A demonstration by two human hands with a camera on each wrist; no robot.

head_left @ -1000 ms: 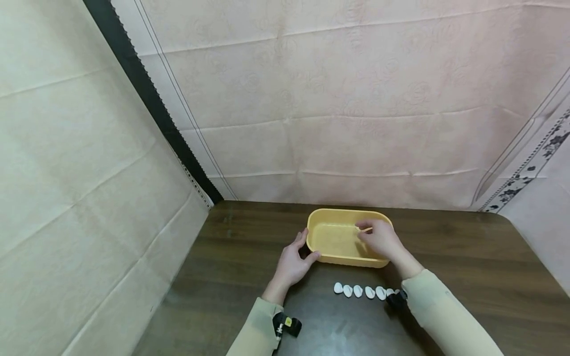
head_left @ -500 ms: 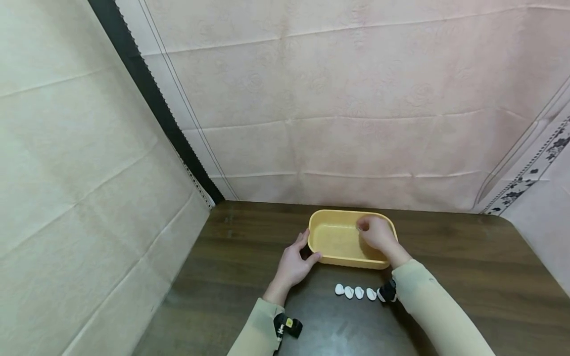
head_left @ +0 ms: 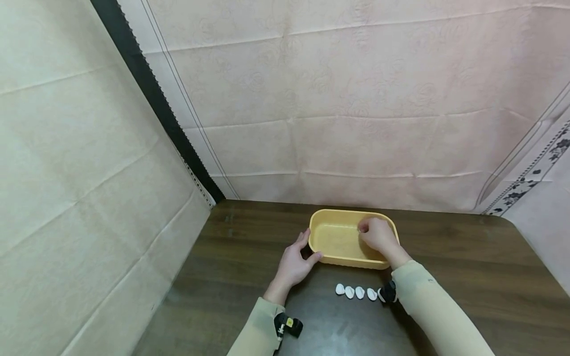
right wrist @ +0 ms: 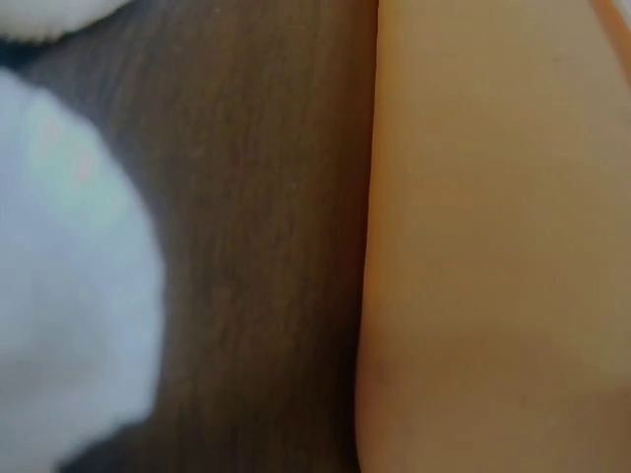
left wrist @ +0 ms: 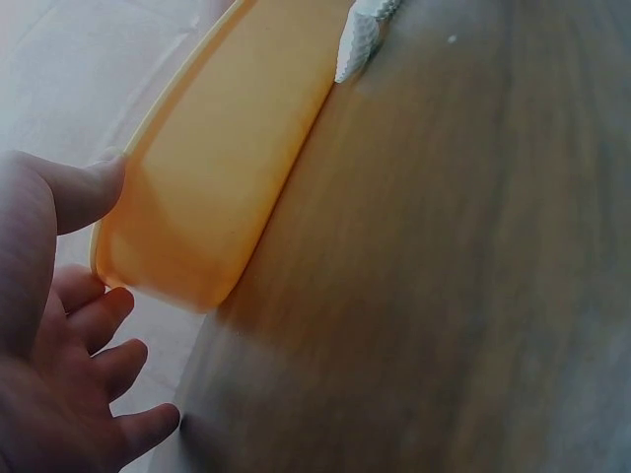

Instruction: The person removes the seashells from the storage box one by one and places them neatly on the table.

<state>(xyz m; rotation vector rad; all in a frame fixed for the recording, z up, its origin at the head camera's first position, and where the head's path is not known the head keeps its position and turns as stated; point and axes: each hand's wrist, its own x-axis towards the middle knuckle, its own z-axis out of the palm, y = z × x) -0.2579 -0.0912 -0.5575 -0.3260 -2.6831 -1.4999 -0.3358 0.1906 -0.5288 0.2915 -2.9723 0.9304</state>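
Note:
A yellow plastic tub [head_left: 331, 240] stands near the back of the table. My left hand [head_left: 294, 264] holds its near left corner, thumb along the near side and fingers at the left end. In the left wrist view the thumb [left wrist: 89, 192] lies at the tub's rim. My right hand [head_left: 378, 235] reaches over the tub's right side, fingers bent together inside it, a small pale edge showing at the fingertips. The hand hides the tub's right part. White ribbed shells [head_left: 359, 292] lie in a row in front of the tub, partly covered by the right wrist camera.
The brown wooden table [head_left: 245, 247] runs back to a pale cloth wall [head_left: 356, 148]. Another cloth [head_left: 111, 222] hangs at the left. In the right wrist view, a large white shell [right wrist: 69, 276] lies close by the tub's side.
My right hand's fingers have drawn together inside the tub, and its wrist has shifted left over the row's right end. The tub has moved slightly right; my left hand stays on it.

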